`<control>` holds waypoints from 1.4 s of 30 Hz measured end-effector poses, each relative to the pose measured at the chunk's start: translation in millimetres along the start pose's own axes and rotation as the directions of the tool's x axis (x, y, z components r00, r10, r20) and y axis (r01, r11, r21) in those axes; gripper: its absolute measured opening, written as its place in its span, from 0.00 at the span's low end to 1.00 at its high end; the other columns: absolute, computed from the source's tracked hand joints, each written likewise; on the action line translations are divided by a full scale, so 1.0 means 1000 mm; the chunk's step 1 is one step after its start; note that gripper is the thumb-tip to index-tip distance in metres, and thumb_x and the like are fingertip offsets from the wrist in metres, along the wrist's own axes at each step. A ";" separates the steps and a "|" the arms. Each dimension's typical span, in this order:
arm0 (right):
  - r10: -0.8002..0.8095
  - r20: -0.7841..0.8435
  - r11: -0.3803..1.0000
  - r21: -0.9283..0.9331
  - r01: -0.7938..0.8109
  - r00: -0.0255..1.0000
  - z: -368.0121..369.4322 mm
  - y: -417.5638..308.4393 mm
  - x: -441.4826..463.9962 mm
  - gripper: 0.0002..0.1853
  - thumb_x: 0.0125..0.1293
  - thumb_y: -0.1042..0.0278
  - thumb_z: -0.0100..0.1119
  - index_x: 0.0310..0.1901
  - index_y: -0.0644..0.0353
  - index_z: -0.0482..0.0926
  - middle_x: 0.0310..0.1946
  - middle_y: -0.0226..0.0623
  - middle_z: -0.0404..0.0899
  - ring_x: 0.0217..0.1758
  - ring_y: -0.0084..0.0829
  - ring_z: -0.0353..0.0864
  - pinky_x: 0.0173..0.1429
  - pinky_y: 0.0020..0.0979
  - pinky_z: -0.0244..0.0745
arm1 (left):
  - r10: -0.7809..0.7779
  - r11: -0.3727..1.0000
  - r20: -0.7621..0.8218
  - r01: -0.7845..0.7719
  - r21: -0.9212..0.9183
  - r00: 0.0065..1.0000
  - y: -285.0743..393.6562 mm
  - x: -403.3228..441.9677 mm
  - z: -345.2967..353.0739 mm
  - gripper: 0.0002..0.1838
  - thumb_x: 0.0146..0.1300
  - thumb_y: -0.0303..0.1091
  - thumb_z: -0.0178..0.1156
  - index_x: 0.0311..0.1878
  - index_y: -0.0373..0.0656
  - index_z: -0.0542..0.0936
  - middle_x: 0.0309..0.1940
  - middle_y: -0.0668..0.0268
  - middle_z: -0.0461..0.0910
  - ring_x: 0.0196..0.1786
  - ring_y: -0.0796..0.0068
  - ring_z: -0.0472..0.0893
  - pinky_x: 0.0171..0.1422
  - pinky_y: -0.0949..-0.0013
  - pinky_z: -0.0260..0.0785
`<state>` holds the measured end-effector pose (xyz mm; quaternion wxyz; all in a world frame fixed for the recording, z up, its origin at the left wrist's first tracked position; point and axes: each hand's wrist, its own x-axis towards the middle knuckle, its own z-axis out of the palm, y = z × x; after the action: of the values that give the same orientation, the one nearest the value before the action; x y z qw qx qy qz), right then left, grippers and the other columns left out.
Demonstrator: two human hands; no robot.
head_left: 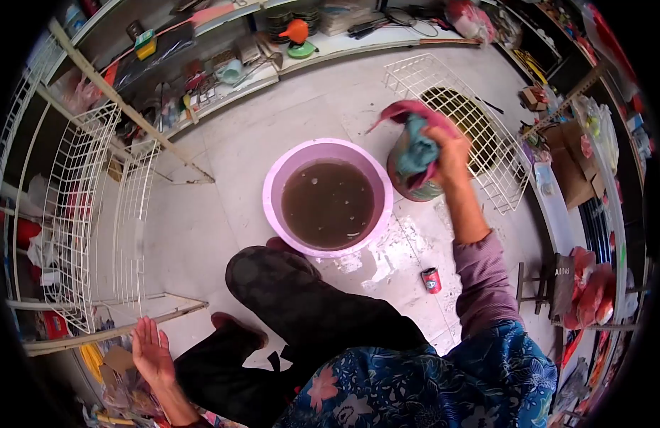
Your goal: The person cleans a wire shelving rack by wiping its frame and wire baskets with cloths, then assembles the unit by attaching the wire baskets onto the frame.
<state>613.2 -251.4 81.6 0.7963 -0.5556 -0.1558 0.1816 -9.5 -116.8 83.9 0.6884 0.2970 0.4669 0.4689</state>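
My right hand [449,155] is closed on a crumpled teal and magenta cloth [418,143]. The cloth hangs over a round can-like container [424,191], and I cannot tell whether it touches the rim. Beside that container stands a pink-purple plastic basin [275,214], holding murky brown water with a few bits of foam. Far from these, at the lower left, my left hand [153,351] is empty, palm up with its fingers stretched out, near a rack's lower bar.
A white wire rack [415,70] leans over a round container at the right. On the wet floor lies a small red can [431,280]. Wire shelving [80,214] stands at the left. Crowded shelves [330,58] line the back, with a cardboard box [569,160] at the right.
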 end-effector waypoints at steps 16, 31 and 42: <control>-0.100 0.382 0.533 -0.759 0.374 0.919 -0.074 -0.025 0.088 0.28 0.59 0.64 0.61 0.58 0.72 0.67 0.52 0.47 0.74 0.49 0.26 0.76 0.50 0.26 0.71 | -0.476 -0.078 0.318 -0.399 0.913 0.820 -0.180 -0.056 0.025 0.13 0.49 0.41 0.62 0.36 0.45 0.83 0.35 0.57 0.81 0.40 0.56 0.80 0.45 0.59 0.72; 0.006 0.999 0.984 0.001 0.177 -0.040 0.276 0.083 -0.271 0.20 0.54 0.67 0.64 0.49 0.61 0.75 0.34 0.45 0.79 0.37 0.45 0.77 0.46 0.38 0.71 | -0.654 0.326 0.408 -0.250 0.912 0.637 -0.284 -0.042 0.019 0.15 0.55 0.35 0.56 0.45 0.40 0.79 0.38 0.53 0.79 0.42 0.53 0.77 0.46 0.60 0.70; 0.709 0.664 0.545 -0.729 -0.414 -0.236 0.265 0.116 -0.238 0.20 0.63 0.52 0.56 0.53 0.52 0.74 0.53 0.49 0.72 0.54 0.47 0.72 0.55 0.64 0.58 | -0.694 0.342 0.281 -0.041 0.939 0.662 -0.292 -0.019 0.020 0.16 0.56 0.35 0.55 0.47 0.40 0.78 0.39 0.52 0.79 0.42 0.53 0.77 0.46 0.59 0.70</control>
<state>270.2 -105.1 49.8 0.2358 -0.3864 -0.3649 0.8136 114.4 -246.0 -148.3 0.6186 0.6449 0.4216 -0.1541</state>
